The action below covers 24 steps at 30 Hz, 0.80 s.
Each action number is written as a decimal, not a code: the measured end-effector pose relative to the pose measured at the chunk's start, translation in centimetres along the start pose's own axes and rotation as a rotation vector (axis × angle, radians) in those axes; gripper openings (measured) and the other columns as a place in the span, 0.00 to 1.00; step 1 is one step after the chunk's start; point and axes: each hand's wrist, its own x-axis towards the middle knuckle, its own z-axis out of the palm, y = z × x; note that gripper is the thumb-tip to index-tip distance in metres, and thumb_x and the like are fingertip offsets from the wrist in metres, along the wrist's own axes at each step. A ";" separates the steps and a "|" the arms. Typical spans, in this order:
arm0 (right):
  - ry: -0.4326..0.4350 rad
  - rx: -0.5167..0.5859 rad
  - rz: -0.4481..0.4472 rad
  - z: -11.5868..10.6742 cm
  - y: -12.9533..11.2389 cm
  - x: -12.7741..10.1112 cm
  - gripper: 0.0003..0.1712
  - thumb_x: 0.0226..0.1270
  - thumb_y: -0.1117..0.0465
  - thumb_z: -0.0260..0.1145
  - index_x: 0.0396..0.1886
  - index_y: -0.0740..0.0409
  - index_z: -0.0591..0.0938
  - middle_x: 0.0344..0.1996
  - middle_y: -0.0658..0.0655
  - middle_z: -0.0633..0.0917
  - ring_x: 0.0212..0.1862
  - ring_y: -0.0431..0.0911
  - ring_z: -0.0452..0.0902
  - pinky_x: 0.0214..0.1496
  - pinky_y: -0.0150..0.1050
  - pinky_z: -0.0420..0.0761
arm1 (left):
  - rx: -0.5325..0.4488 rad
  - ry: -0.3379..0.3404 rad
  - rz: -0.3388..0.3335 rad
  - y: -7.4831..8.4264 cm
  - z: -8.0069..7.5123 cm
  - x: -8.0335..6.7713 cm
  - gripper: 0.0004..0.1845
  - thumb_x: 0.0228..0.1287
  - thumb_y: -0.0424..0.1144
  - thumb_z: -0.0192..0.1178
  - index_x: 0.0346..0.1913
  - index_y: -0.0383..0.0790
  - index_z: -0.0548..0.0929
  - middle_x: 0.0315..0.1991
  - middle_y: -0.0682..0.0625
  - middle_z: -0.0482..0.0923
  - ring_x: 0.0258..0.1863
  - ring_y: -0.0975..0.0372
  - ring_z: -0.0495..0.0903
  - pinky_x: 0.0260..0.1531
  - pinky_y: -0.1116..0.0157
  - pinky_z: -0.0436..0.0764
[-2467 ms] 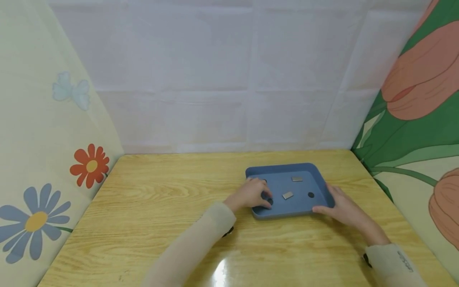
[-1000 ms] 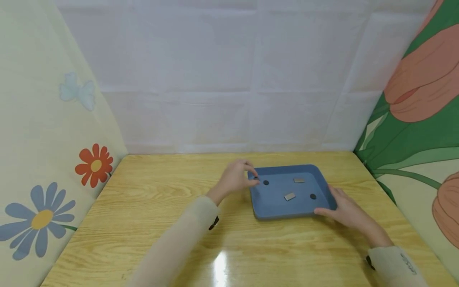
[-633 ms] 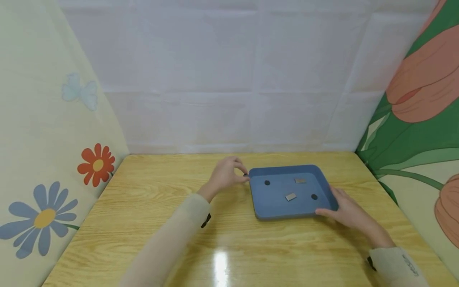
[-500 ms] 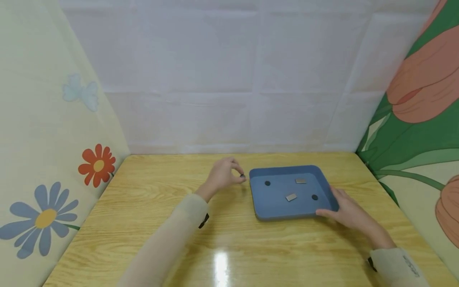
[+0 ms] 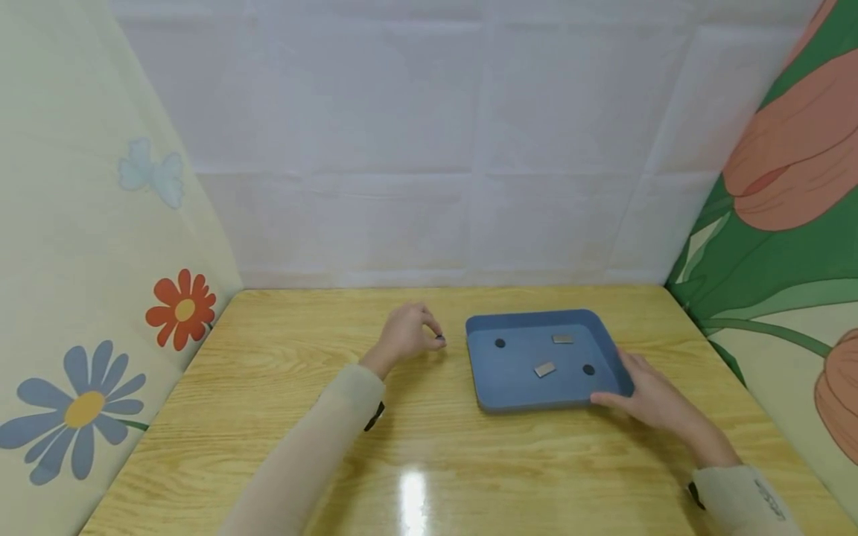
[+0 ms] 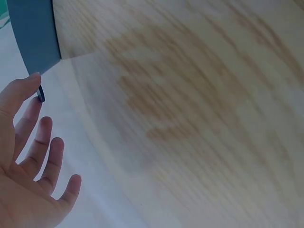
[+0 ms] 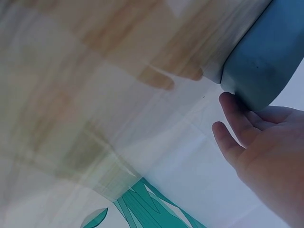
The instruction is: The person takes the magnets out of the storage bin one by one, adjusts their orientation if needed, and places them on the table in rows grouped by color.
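1. The wooden table (image 5: 509, 469) runs back to a creased white cloth (image 5: 348, 164), with flowered panels (image 5: 47, 246) (image 5: 791, 246) along its left and right edges.
2. Here's the left hand (image 5: 407, 333), over the wood just outside the tray's left wall: thumb and index finger pinch a small dark disc (image 6: 41, 93), the other fingers spread apart and slightly bent.
3. A gap of wood separates those fingertips from the blue tray (image 5: 512, 383), and a broad stretch of tabletop reaches from this hand to the left edge.
4. Over to the right hand (image 5: 653, 394), which grips the tray's near right corner, thumb at the front wall, fingers along the right side.
5. Inside the tray, a round piece (image 5: 500, 343) sits near the left wall, another round piece (image 5: 588, 369) towards the right; a silver block (image 5: 562, 339) lies farther back, a tilted block (image 5: 545, 370) nearer the middle.
6. Behind the tray, a narrow strip of wood leads to the back edge.
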 end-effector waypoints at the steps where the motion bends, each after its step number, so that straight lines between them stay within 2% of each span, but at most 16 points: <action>1: 0.000 -0.001 0.001 0.0 0.0 0.0 0.70 0.63 0.31 0.70 0.80 0.76 0.47 0.76 0.84 0.54 0.72 0.82 0.54 0.68 0.77 0.64 | 0.005 -0.004 -0.002 -0.1 0.1 0.0 0.06 0.60 0.46 0.76 0.37 0.49 0.94 0.50 0.50 0.84 0.58 0.51 0.79 0.66 0.46 0.74; 12: -0.004 0.001 0.016 0.0 -0.4 -0.1 0.72 0.62 0.29 0.69 0.81 0.75 0.46 0.76 0.84 0.53 0.74 0.81 0.52 0.70 0.76 0.61 | 0.071 -0.061 -0.040 -0.6 1.0 0.4 0.07 0.60 0.47 0.76 0.37 0.49 0.93 0.52 0.51 0.85 0.61 0.50 0.79 0.72 0.44 0.69; 19: -0.008 -0.005 0.016 -0.1 -0.2 -0.1 0.71 0.62 0.29 0.69 0.80 0.76 0.46 0.76 0.85 0.53 0.73 0.81 0.53 0.69 0.77 0.63 | 0.084 -0.081 -0.054 -0.6 1.3 0.2 0.08 0.59 0.46 0.77 0.38 0.48 0.93 0.48 0.52 0.86 0.58 0.51 0.80 0.70 0.43 0.70; 24: -0.007 0.001 0.014 0.0 -0.1 -0.2 0.71 0.62 0.30 0.70 0.80 0.76 0.47 0.76 0.85 0.54 0.73 0.81 0.53 0.69 0.77 0.63 | 0.077 -0.088 -0.073 -0.7 1.7 0.1 0.08 0.59 0.47 0.76 0.39 0.49 0.93 0.49 0.52 0.86 0.58 0.51 0.80 0.70 0.43 0.70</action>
